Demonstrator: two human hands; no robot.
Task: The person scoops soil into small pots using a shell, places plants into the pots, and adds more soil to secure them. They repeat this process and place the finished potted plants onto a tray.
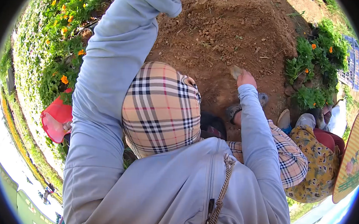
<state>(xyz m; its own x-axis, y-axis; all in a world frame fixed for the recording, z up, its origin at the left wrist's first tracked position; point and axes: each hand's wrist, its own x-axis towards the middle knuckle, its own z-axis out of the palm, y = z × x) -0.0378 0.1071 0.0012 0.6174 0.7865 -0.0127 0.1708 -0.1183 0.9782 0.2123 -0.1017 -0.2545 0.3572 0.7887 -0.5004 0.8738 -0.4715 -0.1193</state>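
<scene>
My right hand is low over the brown soil, its fingers closed. A small, flat, tan piece sticks out from the fingertips; I cannot make out its kind. My left arm reaches up past the top edge of the view. Only a sliver of skin shows beyond its cuff, and the fingers are out of frame. Between my arms are my bent knees in plaid trousers. A shoe of mine is planted on the soil near my right forearm.
Orange-flowered plants grow along the left, with more green plants at right. A red container stands at left. Close on my right is a person in a floral yellow top. A blue crate lies behind the right plants.
</scene>
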